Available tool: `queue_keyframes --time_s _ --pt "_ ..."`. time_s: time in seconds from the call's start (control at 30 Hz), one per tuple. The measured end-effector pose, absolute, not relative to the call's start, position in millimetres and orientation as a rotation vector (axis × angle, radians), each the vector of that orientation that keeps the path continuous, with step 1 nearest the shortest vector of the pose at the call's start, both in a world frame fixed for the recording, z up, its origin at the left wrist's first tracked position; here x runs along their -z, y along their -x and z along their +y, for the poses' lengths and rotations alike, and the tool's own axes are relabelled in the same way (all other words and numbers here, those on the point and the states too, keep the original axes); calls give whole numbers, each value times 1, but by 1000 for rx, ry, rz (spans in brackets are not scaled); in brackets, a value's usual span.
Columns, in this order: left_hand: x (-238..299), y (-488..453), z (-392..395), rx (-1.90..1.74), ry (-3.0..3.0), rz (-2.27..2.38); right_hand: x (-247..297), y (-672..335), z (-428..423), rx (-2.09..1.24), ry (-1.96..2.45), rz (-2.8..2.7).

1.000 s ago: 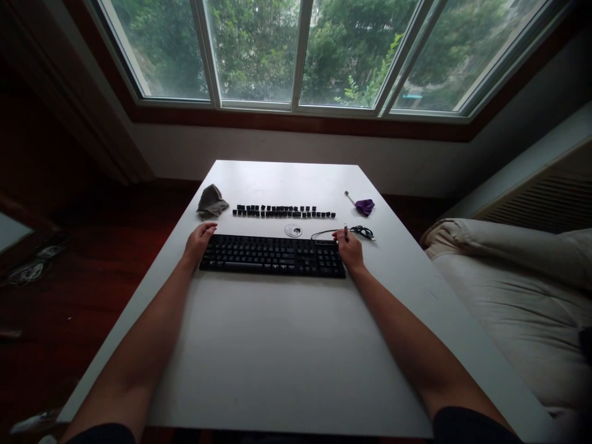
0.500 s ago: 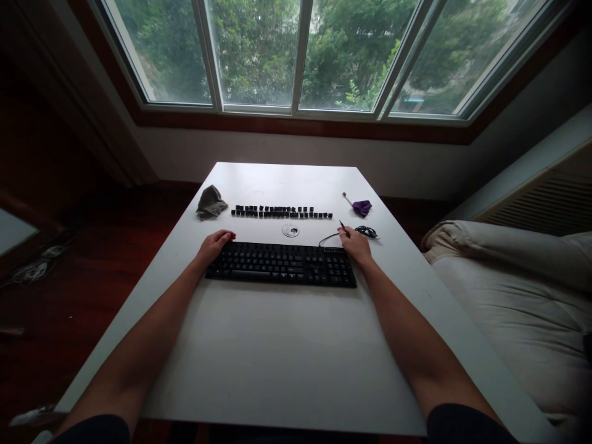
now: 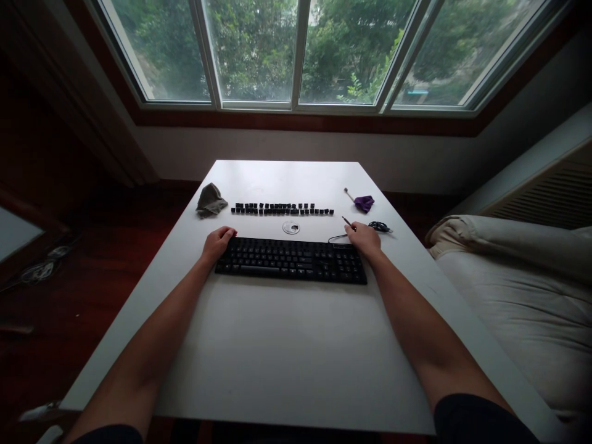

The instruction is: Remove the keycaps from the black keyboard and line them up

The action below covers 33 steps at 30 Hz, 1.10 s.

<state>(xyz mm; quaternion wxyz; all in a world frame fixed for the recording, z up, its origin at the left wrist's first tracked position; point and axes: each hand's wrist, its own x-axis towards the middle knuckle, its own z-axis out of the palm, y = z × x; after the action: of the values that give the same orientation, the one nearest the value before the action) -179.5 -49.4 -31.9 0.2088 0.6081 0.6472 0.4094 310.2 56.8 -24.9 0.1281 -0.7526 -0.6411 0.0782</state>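
A black keyboard (image 3: 291, 259) lies across the middle of the white table (image 3: 287, 345). My left hand (image 3: 217, 242) grips its left end with curled fingers. My right hand (image 3: 365, 237) rests on the keyboard's right end and pinches a thin dark pen-like tool (image 3: 346, 221) that points up and to the left. Beyond the keyboard runs a row of several loose black keycaps (image 3: 282, 209). The keyboard's black cable (image 3: 380, 227) lies bunched just right of my right hand.
A crumpled grey cloth (image 3: 210, 200) lies at the back left of the table. At the back right is a purple brush with a pale handle (image 3: 363, 201). A small clear round disc (image 3: 291, 227) lies behind the keyboard. A cream sofa (image 3: 522, 290) borders the right side.
The keyboard has slid to the right across the table with both hands on its ends. My right hand now sits closer to the bunched cable.
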Motion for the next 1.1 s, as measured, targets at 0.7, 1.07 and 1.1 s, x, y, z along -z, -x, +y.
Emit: queue_keyframes --time_s 0.7,1.07,1.1 --pt "40 177 -39 -981 -1731 2195 33 -315 40 -149 2109 -1879" --pt "36 178 -49 -1130 -1622 2145 37 -314 39 -109 2087 -1871" --pt "36 179 -50 -1138 -1624 2133 37 -313 39 -113 2091 -1865"
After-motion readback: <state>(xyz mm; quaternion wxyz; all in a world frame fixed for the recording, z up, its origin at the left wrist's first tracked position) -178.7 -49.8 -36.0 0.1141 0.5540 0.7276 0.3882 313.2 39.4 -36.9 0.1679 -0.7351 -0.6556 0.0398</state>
